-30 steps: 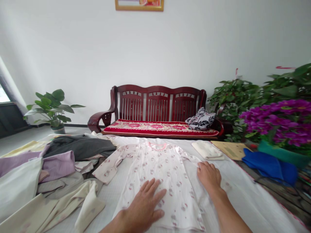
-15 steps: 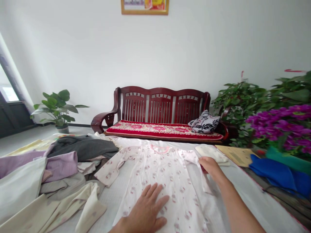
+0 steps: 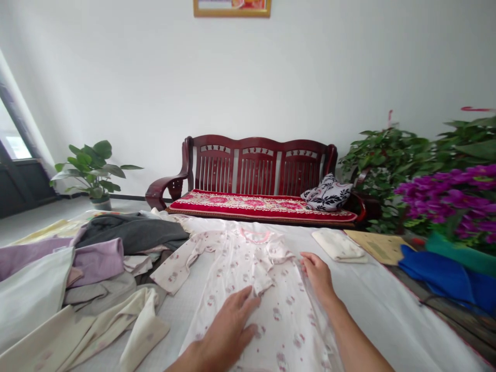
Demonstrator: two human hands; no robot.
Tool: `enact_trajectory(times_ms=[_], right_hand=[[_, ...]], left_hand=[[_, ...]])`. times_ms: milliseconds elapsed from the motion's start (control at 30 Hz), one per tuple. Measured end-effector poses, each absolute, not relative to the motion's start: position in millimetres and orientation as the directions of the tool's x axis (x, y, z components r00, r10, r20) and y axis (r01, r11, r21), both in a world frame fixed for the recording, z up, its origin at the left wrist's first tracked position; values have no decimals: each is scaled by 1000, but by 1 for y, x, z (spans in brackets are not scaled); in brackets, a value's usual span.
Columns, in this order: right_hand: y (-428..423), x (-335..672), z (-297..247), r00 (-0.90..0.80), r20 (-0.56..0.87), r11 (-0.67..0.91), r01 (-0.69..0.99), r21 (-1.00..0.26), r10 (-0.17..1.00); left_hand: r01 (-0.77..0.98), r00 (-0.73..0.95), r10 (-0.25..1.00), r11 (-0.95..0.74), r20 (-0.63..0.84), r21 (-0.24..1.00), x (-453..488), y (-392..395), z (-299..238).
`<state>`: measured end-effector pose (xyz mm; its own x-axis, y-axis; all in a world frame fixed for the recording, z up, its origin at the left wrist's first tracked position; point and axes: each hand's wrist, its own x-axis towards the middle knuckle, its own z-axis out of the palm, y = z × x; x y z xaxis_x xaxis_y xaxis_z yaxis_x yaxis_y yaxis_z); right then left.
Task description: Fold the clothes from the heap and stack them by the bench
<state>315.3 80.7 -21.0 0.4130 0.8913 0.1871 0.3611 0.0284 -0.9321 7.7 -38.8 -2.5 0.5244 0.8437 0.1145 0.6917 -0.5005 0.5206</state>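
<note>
A small white garment with pink floral print (image 3: 236, 261) lies spread on a white-covered table (image 3: 391, 310). Its right sleeve is folded across onto the chest. My left hand (image 3: 228, 330) lies flat on the lower part of the garment, fingers stretched out, fingertips at the folded sleeve's cuff. My right hand (image 3: 318, 274) rests on the garment's right edge near the shoulder, fingers extended and pressing the fabric down. The garment's left sleeve (image 3: 174, 268) still lies stretched out to the left.
A heap of clothes (image 3: 77, 279) in grey, lilac and cream fills the table's left. A folded cream cloth (image 3: 339, 245), a tan envelope (image 3: 377, 245) and blue fabric (image 3: 445, 279) lie at the right. Beyond stand a red wooden bench (image 3: 256, 181), potted plants and purple flowers (image 3: 453, 196).
My right hand carried the garment's right sleeve inward and laid it over the chest, then settled on the right edge. My left hand stayed flat and shifted slightly.
</note>
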Motion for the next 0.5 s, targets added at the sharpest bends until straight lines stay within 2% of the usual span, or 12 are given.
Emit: enact_trajectory(times_ms=[133, 200, 367, 433, 500], right_hand=[[81, 320, -29, 349, 306, 41, 599, -799, 886], [81, 316, -27, 289, 360, 64, 695, -716, 887], [82, 308, -24, 114, 439, 183, 796, -577, 891], [83, 307, -25, 77, 431, 193, 815, -547, 899], [83, 306, -24, 68, 411, 177, 832, -527, 909]], left_hand=[[675, 348, 924, -365, 159, 641, 14, -27, -6], [689, 297, 943, -321, 151, 650, 19, -21, -1], [824, 255, 953, -301, 162, 480, 37, -5, 18], [859, 272, 946, -321, 177, 397, 44, 2, 20], [871, 278, 943, -328, 183, 365, 47, 9, 18]])
